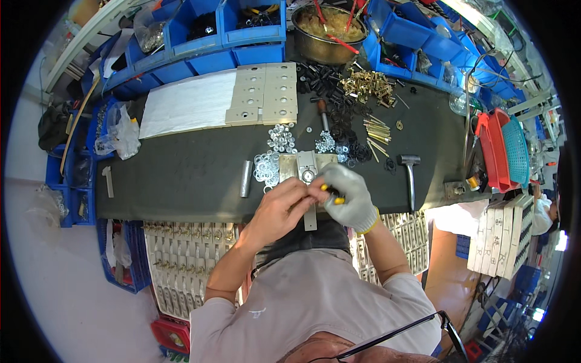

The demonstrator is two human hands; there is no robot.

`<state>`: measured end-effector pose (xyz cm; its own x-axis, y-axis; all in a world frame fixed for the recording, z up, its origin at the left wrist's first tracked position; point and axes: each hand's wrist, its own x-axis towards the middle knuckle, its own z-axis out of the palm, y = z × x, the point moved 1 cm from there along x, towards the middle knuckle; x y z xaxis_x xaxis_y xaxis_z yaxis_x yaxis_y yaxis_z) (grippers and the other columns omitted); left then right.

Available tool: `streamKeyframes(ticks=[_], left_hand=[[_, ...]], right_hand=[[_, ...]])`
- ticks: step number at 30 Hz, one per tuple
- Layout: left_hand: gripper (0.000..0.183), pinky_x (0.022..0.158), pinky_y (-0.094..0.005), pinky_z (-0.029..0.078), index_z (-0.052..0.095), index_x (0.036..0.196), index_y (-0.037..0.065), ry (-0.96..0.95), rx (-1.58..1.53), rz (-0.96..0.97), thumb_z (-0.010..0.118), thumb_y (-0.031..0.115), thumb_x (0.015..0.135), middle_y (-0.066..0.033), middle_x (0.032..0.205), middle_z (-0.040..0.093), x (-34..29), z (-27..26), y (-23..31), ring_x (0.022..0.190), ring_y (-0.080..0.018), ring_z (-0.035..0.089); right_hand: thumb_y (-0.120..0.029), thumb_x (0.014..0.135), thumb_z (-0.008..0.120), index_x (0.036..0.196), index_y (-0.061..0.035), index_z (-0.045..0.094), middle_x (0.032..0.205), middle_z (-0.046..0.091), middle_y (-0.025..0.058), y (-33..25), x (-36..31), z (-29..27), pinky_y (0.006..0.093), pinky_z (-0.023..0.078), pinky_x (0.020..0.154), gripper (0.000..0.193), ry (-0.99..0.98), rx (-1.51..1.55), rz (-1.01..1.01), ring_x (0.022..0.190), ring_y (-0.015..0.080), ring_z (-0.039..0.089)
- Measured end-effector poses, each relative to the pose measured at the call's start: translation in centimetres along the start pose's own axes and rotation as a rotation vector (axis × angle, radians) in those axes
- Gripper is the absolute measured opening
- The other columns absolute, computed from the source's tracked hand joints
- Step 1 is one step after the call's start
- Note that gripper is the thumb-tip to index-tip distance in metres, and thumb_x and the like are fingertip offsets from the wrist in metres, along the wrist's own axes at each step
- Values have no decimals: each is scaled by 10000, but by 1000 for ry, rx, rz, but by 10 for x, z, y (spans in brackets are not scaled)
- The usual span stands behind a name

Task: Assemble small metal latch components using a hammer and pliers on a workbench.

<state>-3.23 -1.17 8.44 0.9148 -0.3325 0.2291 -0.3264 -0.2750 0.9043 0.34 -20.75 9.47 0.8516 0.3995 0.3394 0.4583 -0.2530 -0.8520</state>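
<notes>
A long, narrow metal plate (308,159) with a round fitting lies in front of me at the table's near edge, over a wider block. My bare left hand (281,209) is just left of it, thumb and fingers pinched together; what they hold, if anything, is too small to make out. On the right, my right hand (351,198) wears a white knit glove and is closed around a tool with yellow handles (339,200), which look like pliers. Its jaws are hidden by the fingers. Both hands' fingertips meet over the plate, just below the round fitting.
Flat metal rings (265,167), small nuts (325,142) and black rings (344,124) lie beyond the plate. A hammer (410,178) rests at right, a metal cylinder (246,178) at left. Farther back are brass parts (368,85), drilled plates (279,91), a pot (330,51) and blue bins (253,36).
</notes>
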Motion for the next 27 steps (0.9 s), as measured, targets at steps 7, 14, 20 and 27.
streamKeyframes(ticks=[7,14,20,27], left_hand=[[172,676,-298,500,708,1065,-40,146,17,-92,738,-19,897,-105,931,680,1,1,-8,755,-182,635],[721,713,-228,514,418,1560,21,207,-467,-391,758,3,925,-139,1374,564,-10,9,-78,824,-68,611],[872,676,-221,527,199,1652,55,91,-570,-402,705,-31,947,-190,1538,448,6,32,-86,807,-63,589],[897,586,-206,491,158,1663,64,62,-623,-421,695,-16,950,-190,1555,447,11,30,-77,793,-48,582]], right_hand=[[-60,913,732,953,23,693,830,689,119,11,14,-2,325,516,661,100,-24,26,43,712,223,662],[-69,931,719,1034,-6,693,909,693,139,32,24,-10,358,530,704,123,-99,-138,33,768,286,680],[-52,923,711,1031,-18,676,939,693,147,41,23,-8,402,542,752,119,-170,-208,20,844,348,684],[-66,915,700,1012,-17,673,942,702,152,37,16,1,423,554,761,112,-187,-277,-87,864,372,696]])
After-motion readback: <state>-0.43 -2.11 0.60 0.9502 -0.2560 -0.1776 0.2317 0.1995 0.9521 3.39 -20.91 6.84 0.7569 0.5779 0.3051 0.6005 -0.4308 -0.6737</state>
